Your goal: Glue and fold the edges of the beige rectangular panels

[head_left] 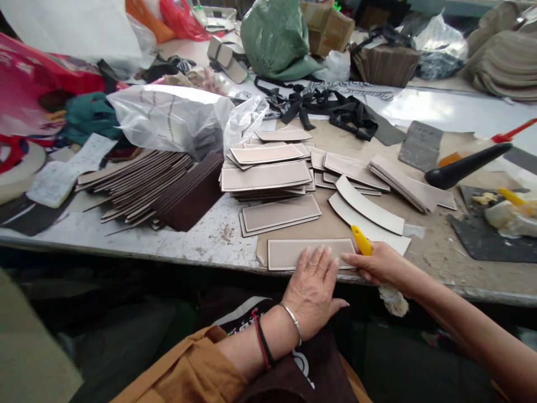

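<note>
At the table's front edge lies a flat beige rectangular panel (285, 255) with a pale border. My left hand (312, 280) rests flat on it, fingers stretched out over its right half. My right hand (380, 263) is closed round a brush (361, 240), its yellow handle sticking up and a whitish clump, seemingly its bristles, hanging below the hand past the table edge. The right thumb and fingertips are at the panel's right end. Just behind lie two similar panels (281, 215) and a pair of curved white strips (369, 210).
Stacked beige panels (266, 176) and a fanned row of dark-edged pieces (142, 184) stand behind and left. To the right are a black tapered tool handle (467, 166) and a glue-smeared black mat (474, 235). Black straps (327, 106), plastic bags (168, 117) and a green sack (274, 39) lie farther back.
</note>
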{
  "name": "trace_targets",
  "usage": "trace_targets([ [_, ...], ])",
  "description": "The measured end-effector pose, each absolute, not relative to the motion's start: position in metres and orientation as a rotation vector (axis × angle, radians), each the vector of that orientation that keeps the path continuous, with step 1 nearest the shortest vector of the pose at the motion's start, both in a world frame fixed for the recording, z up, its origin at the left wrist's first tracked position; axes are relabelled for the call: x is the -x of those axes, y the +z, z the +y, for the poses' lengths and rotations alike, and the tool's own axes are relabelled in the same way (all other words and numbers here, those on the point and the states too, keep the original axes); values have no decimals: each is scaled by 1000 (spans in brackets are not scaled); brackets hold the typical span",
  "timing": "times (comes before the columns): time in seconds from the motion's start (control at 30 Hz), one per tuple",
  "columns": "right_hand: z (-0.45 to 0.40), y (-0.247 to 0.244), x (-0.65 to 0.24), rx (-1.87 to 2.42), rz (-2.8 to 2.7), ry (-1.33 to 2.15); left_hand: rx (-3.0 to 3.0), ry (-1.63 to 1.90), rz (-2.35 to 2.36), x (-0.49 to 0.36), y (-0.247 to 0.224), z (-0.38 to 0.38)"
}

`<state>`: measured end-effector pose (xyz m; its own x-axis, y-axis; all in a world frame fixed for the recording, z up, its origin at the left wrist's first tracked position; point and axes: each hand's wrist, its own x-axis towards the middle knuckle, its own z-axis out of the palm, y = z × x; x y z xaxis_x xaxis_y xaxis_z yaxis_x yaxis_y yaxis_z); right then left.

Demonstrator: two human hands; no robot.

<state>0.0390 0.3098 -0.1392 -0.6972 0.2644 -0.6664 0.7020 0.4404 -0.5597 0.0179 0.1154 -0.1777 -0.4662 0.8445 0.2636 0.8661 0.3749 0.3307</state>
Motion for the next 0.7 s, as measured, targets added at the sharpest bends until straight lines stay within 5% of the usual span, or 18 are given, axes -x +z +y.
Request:
trace_targets([
  [0.7, 300, -129, -39, -852, 2181, -1334, 1670, -650, -2642, -14, -160, 128],
])
